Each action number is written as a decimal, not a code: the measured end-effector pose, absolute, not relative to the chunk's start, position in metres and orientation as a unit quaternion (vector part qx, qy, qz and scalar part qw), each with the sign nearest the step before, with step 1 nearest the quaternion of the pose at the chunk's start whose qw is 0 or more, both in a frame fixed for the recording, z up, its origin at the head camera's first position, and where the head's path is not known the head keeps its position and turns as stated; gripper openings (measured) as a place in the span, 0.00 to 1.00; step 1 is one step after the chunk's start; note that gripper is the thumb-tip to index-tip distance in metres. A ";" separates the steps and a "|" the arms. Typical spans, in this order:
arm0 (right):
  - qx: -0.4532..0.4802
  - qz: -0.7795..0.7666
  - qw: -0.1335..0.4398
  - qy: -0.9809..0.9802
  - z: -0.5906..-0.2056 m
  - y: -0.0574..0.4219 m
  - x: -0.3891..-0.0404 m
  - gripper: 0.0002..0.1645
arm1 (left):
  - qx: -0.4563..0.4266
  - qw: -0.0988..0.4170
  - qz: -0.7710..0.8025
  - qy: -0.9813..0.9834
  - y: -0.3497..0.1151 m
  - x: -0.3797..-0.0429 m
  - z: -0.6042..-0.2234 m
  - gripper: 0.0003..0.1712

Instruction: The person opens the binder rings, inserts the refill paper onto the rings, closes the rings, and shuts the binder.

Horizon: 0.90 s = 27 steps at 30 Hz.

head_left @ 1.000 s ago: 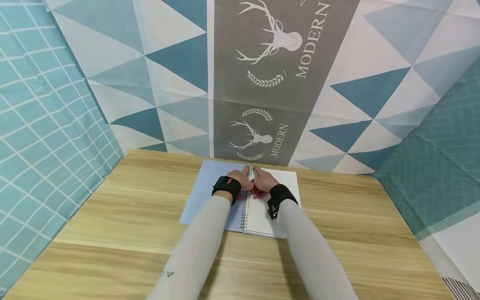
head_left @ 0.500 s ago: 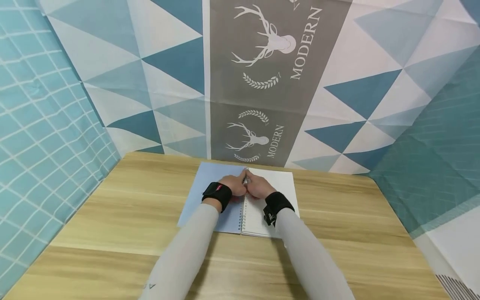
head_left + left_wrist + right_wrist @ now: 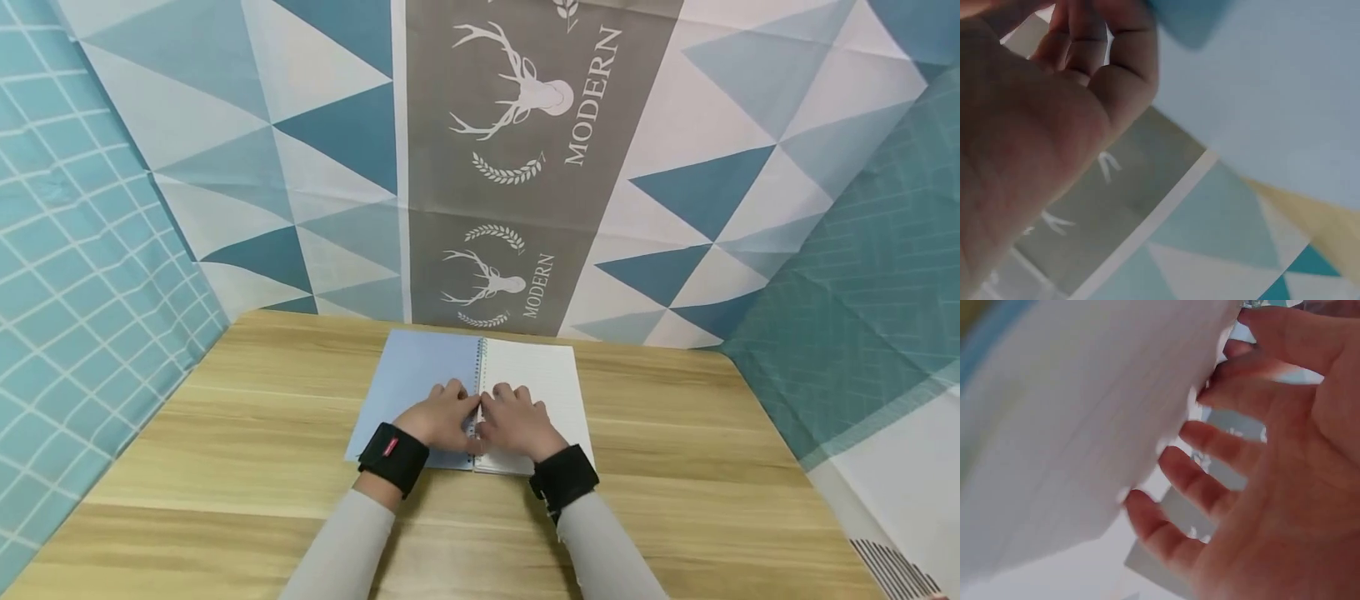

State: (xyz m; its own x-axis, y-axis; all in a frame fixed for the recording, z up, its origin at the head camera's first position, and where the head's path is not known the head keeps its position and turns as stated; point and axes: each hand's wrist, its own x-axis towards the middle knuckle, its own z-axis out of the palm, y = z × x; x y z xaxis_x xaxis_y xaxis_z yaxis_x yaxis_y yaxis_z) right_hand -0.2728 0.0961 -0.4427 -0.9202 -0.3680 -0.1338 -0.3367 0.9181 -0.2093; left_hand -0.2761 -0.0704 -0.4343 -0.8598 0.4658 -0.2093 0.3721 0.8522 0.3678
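A spiral notebook lies opened flat on the table, its light blue cover (image 3: pixel 412 367) to the left and white lined pages (image 3: pixel 553 387) to the right. My left hand (image 3: pixel 437 417) is over the cover's lower half, fingers bent, beside the wire binding (image 3: pixel 481 357). Opposite it, my right hand (image 3: pixel 519 425) rests on the page side, with the two hands almost meeting at the binding. Spread, slightly bent fingers (image 3: pixel 1172 481) touch the page with their tips in the right wrist view. In the left wrist view, bent fingers (image 3: pixel 1124 75) are beside the cover; their tips are out of sight.
The wooden table (image 3: pixel 247 433) extends on both sides of the notebook. A patterned cloth wall (image 3: pixel 480 208) with deer prints rises behind its far edge. Blue gridded cloth (image 3: pixel 97 208) hangs at the left and teal cloth (image 3: pixel 862 275) at the right.
Both hands have slid down the binding toward me, from near its top to its lower half. Their fingers are more spread now. The view has shifted slightly.
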 end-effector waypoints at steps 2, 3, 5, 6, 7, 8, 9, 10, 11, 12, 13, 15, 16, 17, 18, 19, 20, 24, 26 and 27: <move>-0.192 -0.077 0.090 0.974 -0.442 0.103 -0.264 0.32 | 0.227 0.144 0.148 0.952 -0.071 -0.268 -0.433 0.50; -0.197 -0.076 0.096 0.973 -0.442 0.106 -0.261 0.32 | 0.230 0.141 0.139 0.953 -0.071 -0.264 -0.432 0.52; -0.204 -0.084 0.110 0.969 -0.442 0.111 -0.257 0.35 | 0.229 0.130 0.115 0.958 -0.070 -0.259 -0.432 0.55; -0.208 -0.091 0.121 0.966 -0.442 0.113 -0.255 0.38 | 0.229 0.122 0.102 0.960 -0.070 -0.256 -0.432 0.57; -0.211 -0.095 0.133 0.964 -0.442 0.115 -0.253 0.40 | 0.231 0.114 0.090 0.962 -0.070 -0.253 -0.433 0.58; -0.214 -0.100 0.144 0.961 -0.442 0.117 -0.252 0.43 | 0.234 0.105 0.081 0.963 -0.069 -0.250 -0.434 0.59; -0.215 -0.104 0.156 0.958 -0.441 0.118 -0.251 0.46 | 0.238 0.096 0.075 0.963 -0.069 -0.247 -0.436 0.59; -0.216 -0.105 0.165 0.956 -0.441 0.119 -0.250 0.49 | 0.245 0.087 0.069 0.963 -0.069 -0.244 -0.438 0.58; -0.216 -0.106 0.174 0.955 -0.441 0.120 -0.250 0.51 | 0.255 0.075 0.063 0.962 -0.070 -0.241 -0.440 0.56; -0.215 -0.104 0.178 0.955 -0.441 0.121 -0.249 0.54 | 0.266 0.062 0.060 0.960 -0.070 -0.238 -0.441 0.54; -0.215 -0.102 0.179 0.955 -0.441 0.121 -0.249 0.56 | 0.277 0.048 0.056 0.958 -0.071 -0.236 -0.442 0.52; -0.213 -0.101 0.177 0.955 -0.440 0.122 -0.250 0.58 | 0.296 0.018 0.048 0.954 -0.072 -0.232 -0.443 0.47; -0.214 -0.103 0.174 0.956 -0.440 0.122 -0.250 0.58 | 0.304 0.004 0.044 0.952 -0.073 -0.231 -0.443 0.45; -0.214 -0.105 0.172 0.956 -0.439 0.122 -0.250 0.58 | 0.311 -0.009 0.041 0.950 -0.074 -0.230 -0.442 0.43; -0.216 -0.107 0.169 0.956 -0.439 0.122 -0.251 0.58 | 0.316 -0.019 0.038 0.948 -0.076 -0.229 -0.442 0.42; -0.217 -0.109 0.168 0.955 -0.438 0.122 -0.252 0.58 | 0.318 -0.024 0.038 0.947 -0.078 -0.229 -0.442 0.41; -0.219 -0.111 0.167 0.955 -0.438 0.122 -0.252 0.58 | 0.319 -0.027 0.040 0.946 -0.080 -0.229 -0.442 0.41; -0.227 -0.117 0.164 0.953 -0.438 0.121 -0.254 0.58 | 0.295 -0.008 0.051 0.954 -0.091 -0.233 -0.440 0.42; -0.227 -0.116 0.166 0.953 -0.439 0.122 -0.254 0.57 | 0.274 0.006 0.054 0.960 -0.099 -0.237 -0.438 0.44; -0.226 -0.112 0.168 0.953 -0.439 0.123 -0.254 0.57 | 0.261 0.014 0.057 0.963 -0.103 -0.239 -0.436 0.46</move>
